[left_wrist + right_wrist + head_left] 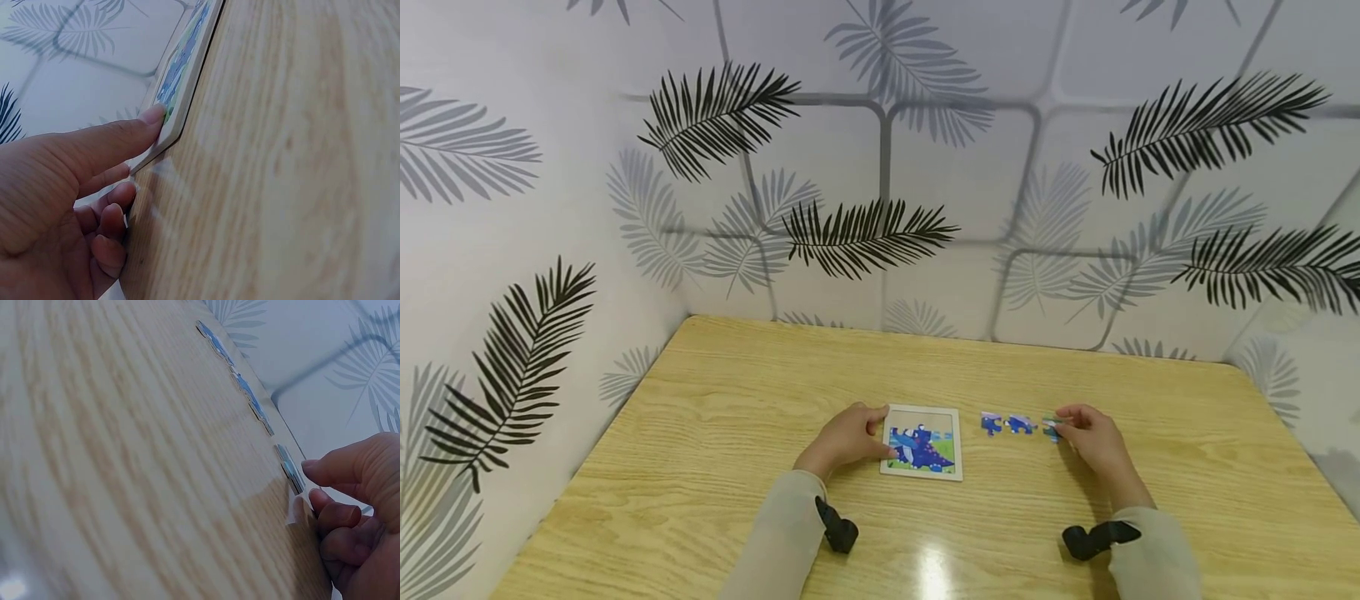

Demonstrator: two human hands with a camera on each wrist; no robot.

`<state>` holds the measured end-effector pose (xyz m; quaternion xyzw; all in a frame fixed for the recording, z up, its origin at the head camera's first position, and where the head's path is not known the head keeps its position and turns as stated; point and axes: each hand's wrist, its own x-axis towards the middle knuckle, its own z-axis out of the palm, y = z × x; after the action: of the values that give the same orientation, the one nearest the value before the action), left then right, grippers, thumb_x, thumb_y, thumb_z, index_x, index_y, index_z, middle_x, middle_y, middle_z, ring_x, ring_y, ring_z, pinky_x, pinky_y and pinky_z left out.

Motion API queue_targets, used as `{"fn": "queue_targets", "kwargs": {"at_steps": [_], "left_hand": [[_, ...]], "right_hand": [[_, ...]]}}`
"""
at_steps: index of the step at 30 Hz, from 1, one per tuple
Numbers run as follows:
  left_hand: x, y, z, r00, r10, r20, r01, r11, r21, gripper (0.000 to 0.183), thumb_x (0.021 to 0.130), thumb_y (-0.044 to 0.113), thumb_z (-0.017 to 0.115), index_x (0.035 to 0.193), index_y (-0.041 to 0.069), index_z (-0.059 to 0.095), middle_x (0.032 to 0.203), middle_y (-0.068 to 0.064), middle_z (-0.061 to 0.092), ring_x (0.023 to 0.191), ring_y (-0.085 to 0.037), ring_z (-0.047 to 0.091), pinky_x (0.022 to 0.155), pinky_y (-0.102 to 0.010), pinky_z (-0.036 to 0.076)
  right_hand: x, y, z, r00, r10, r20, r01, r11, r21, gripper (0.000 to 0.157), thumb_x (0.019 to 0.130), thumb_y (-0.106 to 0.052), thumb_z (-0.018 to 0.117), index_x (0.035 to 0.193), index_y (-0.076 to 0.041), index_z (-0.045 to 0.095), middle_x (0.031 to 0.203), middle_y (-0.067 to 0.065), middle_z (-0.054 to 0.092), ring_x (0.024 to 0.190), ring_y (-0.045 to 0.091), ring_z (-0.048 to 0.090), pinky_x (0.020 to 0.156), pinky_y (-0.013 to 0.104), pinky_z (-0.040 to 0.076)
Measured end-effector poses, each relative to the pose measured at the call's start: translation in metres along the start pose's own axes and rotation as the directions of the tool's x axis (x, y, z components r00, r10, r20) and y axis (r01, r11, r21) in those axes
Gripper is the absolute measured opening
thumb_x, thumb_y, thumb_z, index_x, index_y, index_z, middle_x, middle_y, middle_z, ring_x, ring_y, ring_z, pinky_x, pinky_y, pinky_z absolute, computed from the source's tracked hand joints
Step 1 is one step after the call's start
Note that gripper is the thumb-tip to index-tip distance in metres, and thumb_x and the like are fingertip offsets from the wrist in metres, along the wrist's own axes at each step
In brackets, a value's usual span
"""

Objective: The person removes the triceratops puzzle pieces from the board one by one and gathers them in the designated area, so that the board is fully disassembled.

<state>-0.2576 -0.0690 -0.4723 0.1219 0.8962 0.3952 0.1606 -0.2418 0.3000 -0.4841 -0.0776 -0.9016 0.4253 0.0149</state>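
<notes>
You are in some indoor room, at a rectangular yellowish wood-grain desk (760,375), beside pale grey leaf-patterned walls (955,183); home or office, it is not clear.

a square puzzle board (921,417) with a pale frame lies flat, its lower part filled with a blue dinosaur on green, its upper part bare. to its right, a purple-and-blue piece (991,422), a mostly blue piece (1021,425) and a green-and-blue piece (1050,432) lie in a row, near one another.

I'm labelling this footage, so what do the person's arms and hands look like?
The left sleeve and right sleeve are pale and wrist-length, each with a black wrist device. The left hand and right hand are bare.
</notes>
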Motion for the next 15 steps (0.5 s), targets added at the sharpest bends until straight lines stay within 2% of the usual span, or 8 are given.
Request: {"fn": "queue_targets", "kwargs": {"at_steps": [6, 15], "left_hand": [[-0.0023, 0.0013, -0.0012, 1.0, 0.013, -0.001, -0.013, 1.0, 0.005, 0.077, 0.075, 0.024, 0.081, 0.142, 0.012, 0.044, 0.079, -0.003, 0.035, 0.067, -0.016, 0.034, 0.062, -0.029, 0.029], [-0.0036, 0.002, -0.0025, 1.0, 0.019, -0.002, -0.019, 1.0, 0.018, 0.076, 0.076, 0.024, 0.08, 0.142, 0.011, 0.044, 0.078, -0.002, 0.035, 0.067, -0.016, 0.034, 0.062, -0.029, 0.029]], "right_hand": [[0.0002, 0.0005, 0.0005, 1.0, 0.005, -0.01, -0.005, 1.0, 0.011, 0.025, 0.091, -0.008, 0.061, 0.111, 0.007, 0.06, 0.087, 0.009, 0.054, 0.074, 0.017, 0.045, 0.058, 0.025, 0.039], [-0.0007, -0.0012, -0.0007, 1.0, 0.008, 0.002, -0.008, 1.0, 0.005, 0.028, 0.093, -0.01, 0.059, 0.115, 0.007, 0.057, 0.093, 0.013, 0.052, 0.082, 0.023, 0.045, 0.062, 0.027, 0.039]]}}
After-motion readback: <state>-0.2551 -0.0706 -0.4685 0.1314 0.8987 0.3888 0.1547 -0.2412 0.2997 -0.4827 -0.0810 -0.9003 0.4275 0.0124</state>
